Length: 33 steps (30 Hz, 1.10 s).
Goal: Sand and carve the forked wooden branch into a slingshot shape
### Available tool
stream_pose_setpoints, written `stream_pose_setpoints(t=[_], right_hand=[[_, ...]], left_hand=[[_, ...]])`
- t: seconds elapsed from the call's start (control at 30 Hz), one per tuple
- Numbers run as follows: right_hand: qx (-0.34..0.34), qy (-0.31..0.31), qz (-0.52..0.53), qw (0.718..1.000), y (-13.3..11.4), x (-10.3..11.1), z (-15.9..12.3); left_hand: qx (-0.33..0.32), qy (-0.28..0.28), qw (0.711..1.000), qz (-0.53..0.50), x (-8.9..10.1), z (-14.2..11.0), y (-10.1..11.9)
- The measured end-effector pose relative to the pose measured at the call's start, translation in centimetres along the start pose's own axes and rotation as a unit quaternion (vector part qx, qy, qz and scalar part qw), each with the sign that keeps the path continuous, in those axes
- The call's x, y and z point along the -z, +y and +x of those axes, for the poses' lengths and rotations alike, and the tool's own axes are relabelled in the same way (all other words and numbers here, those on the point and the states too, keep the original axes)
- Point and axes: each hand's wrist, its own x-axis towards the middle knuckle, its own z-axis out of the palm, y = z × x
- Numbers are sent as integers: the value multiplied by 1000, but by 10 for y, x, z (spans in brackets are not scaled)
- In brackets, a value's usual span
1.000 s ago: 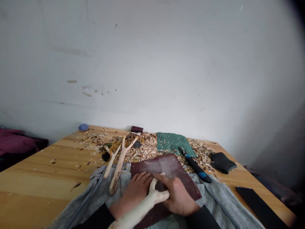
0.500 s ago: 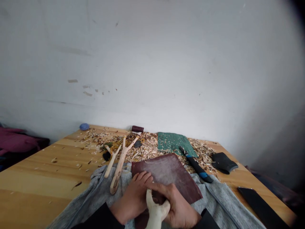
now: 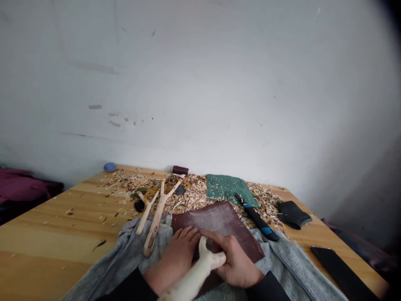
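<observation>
My right hand point(image 3: 236, 261) is shut on the pale forked wooden stick point(image 3: 192, 284), with its fork pressed against a dark maroon sheet of sandpaper point(image 3: 219, 219). The stick's lower end runs out of view at the bottom edge. My left hand point(image 3: 175, 261) lies flat on the sheet's left part, holding nothing. Under the sheet, a grey fleece cloth point(image 3: 105, 267) is spread. Two slimmer forked wooden sticks point(image 3: 155, 221) lie beyond my left hand, partly on the cloth.
A wooden table point(image 3: 53, 234) bears a heap of wood shavings point(image 3: 191, 196), a green mat point(image 3: 227, 187), a black-and-blue-handled knife point(image 3: 257, 219), a black sheath point(image 3: 291, 214), a flat black board point(image 3: 341, 274), a dark spool point(image 3: 180, 170) and a blue ball point(image 3: 109, 167).
The forked stick has swung from nearly upright to leaning toward the lower left, its fork now pointing up and right. My right hand has shifted slightly with it.
</observation>
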Motion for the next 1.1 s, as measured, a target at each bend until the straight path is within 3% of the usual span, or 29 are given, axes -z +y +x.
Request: stream_pose_setpoints(t=[0.1, 0.2, 0.43, 0.67, 0.87, 1.1], right_hand=[[42, -15, 86, 995, -15, -4, 0], [53, -10, 88, 995, -16, -4, 2], [-47, 17, -120, 992, 14, 1, 1], [38, 3, 63, 997, -14, -6, 0], [33, 39, 59, 997, -18, -3, -1], [41, 31, 45, 998, -16, 1, -1]], left_hand=[[-4, 14, 1000, -17, -3, -6, 0], [-11, 13, 1000, -21, -3, -6, -1], [-6, -36, 999, 18, -1, 5, -1], [11, 9, 999, -35, 8, -4, 6], [11, 3, 999, -47, 6, -5, 3], [0, 0, 999, -36, -5, -4, -3]])
